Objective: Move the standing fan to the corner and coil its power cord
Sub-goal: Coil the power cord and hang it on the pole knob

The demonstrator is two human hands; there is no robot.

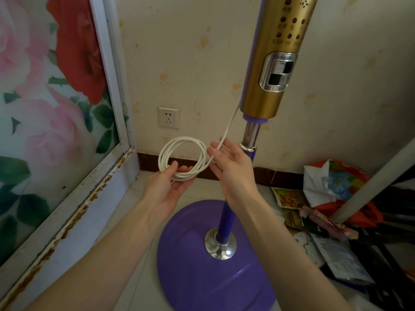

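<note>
The standing fan stands on the tiled floor near the room corner: a round purple base (197,265), a purple and chrome pole (226,221) and a gold control column (274,59) above. Its white power cord (179,158) is wound into several loops. My left hand (170,182) holds the bottom of the coil, palm up, thumb over the strands. My right hand (231,162) is beside the coil with fingers spread, and the straight stretch of cord (231,122) running up to the column passes across its fingers.
A wall socket (168,117) sits on the cream wall behind the coil. A rusty white-framed panel with a rose print (56,104) fills the left. Bags and packets (332,198) litter the floor at right, under a slanted grey bar (377,178).
</note>
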